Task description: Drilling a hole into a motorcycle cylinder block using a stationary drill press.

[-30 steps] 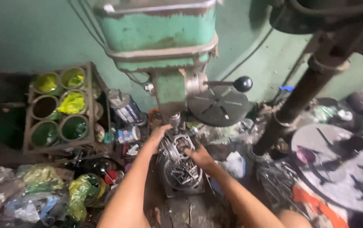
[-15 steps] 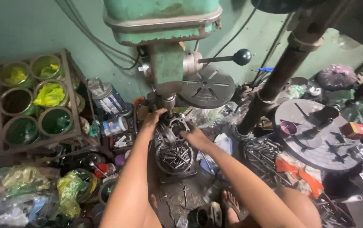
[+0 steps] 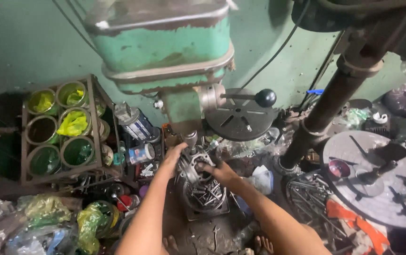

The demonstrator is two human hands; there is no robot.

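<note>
1. Head view, the workpiece: a grey metal casting (image 3: 194,166) with a ring-shaped body is sitting directly under the chuck (image 3: 191,140) of the green drill press (image 3: 165,52), between the two hands. It looks heavy, rigid and rough-edged, probably oily, so it is likely wanting a firm grip on its outer rim from both sides rather than on any thin lug.

2. Head view, the left hand (image 3: 173,158): it is resting against the casting's left edge, fingers curled partly round the rim and the thumb side pressing in. It is gripping rather than lying flat, though how tightly is hard to tell.

3. Head view, the right hand (image 3: 217,171): it is lying on the casting's right side, fingers reaching into the ring opening, loosely bent and not closed into a fist.

4. Head view, surroundings: just below both hands a round tray of loose bolts and nails (image 3: 204,194) is sitting. Well to the left of the left hand a metal rack of green tins (image 3: 59,130) is standing; above the right hand the feed handle with a black knob (image 3: 265,97) is sticking out.
</note>
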